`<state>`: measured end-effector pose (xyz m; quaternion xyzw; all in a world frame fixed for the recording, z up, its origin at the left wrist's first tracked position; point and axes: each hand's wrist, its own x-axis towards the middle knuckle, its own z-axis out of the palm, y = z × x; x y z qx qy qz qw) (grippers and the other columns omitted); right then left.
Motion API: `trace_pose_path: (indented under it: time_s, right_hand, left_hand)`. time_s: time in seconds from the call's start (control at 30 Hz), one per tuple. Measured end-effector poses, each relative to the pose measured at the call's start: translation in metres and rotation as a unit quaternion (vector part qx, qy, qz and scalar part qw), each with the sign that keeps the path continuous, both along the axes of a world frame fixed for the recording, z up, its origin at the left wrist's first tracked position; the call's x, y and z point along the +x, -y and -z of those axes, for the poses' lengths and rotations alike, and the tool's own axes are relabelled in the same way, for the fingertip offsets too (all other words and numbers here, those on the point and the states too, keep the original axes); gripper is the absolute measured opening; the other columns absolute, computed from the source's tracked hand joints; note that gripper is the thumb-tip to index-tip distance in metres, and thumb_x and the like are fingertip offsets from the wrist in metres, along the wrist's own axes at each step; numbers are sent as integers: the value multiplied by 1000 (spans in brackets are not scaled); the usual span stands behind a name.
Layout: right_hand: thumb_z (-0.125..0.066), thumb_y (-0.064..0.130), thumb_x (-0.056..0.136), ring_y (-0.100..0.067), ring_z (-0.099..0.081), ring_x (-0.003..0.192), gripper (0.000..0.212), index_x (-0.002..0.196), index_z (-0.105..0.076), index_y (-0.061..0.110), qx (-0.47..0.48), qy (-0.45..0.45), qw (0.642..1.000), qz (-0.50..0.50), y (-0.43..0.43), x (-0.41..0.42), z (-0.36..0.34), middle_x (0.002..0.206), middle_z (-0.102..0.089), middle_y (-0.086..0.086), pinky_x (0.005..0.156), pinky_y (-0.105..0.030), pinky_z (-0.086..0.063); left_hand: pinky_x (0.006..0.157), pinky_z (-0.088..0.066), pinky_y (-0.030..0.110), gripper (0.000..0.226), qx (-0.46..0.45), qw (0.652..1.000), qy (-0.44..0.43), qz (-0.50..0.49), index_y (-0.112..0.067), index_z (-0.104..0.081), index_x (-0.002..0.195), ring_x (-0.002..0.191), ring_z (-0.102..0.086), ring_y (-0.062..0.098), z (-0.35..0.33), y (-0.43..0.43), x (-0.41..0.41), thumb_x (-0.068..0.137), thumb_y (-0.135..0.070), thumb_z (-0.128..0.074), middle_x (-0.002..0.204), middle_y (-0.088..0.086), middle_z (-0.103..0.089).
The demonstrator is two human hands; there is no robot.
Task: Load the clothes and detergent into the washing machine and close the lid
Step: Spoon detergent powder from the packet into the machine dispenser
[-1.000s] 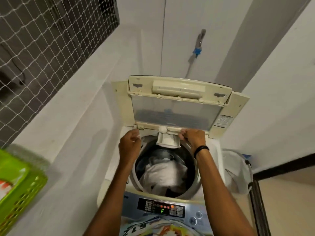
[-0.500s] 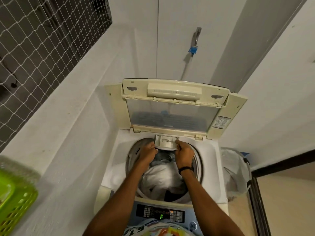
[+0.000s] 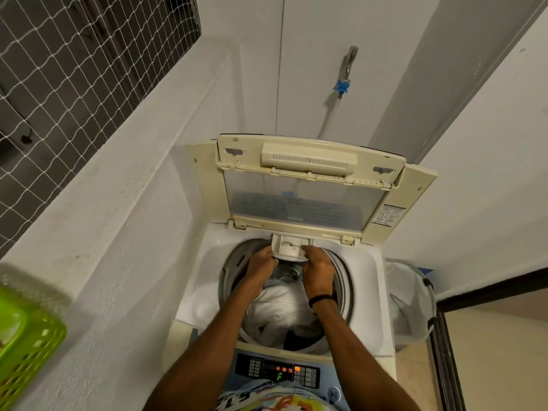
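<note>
both hands reach over the open drum to the far rim of the washing machine (image 3: pixel 201 295). left hand (image 3: pixel 261 264) has its fingers curled onto the left edge of the small detergent drawer (image 3: pixel 290 247), and right hand (image 3: pixel 317 265) grips the drawer's right front corner; the drawer sits at the middle of the far edge of the drum opening, partly out, with a pale lump visible inside it. a black band (image 3: pixel 321 299) circles the right wrist.

clothes (image 3: pixel 280 307), mostly white with some blue-grey and dark fabric, lie inside the drum (image 3: pixel 344 280), under the forearms. lid (image 3: pixel 308 185) stands upright and folded at the machine's back edge, its clear panel facing the camera.

at the machine's near edge the control panel (image 3: pixel 277 370) shows a green letter and orange lights. a green basket (image 3: pixel 26 336) sits at the left on the white ledge, and a white mesh hamper (image 3: pixel 410 298) stands just beside the machine's right side. a tap (image 3: pixel 345 72) with a blue fitting is on the wall behind.
</note>
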<state>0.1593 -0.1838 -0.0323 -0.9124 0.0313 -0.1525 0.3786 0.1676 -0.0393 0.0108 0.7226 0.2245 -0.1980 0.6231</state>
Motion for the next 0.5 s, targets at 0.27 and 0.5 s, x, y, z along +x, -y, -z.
trace_pose_path:
  time_s: [0.27, 0.5]
  right_hand:
    - [-58, -20, 72, -31, -67, 100, 46, 111, -71, 2, -13, -101, 995, -11, 2, 13, 13, 106, -71, -17, 94, -40, -54]
    - [-62, -16, 76, -28, -68, 100, 41, 110, -72, 5, 9, -72, 997, 29, 6, 18, 8, 107, -73, -13, 96, -31, -49]
  left_hand:
    - [63, -33, 17, 42, 2, 1000, -27, 2, -31, -40, 68, 69, -39, -2, 9, -2, 0, 91, 3, -51, 75, -15, -44]
    - [63, -34, 18, 37, 11, 1000, -24, 4, -29, -43, 69, 70, -41, 0, 10, -5, 3, 89, 1, -51, 76, -14, -48]
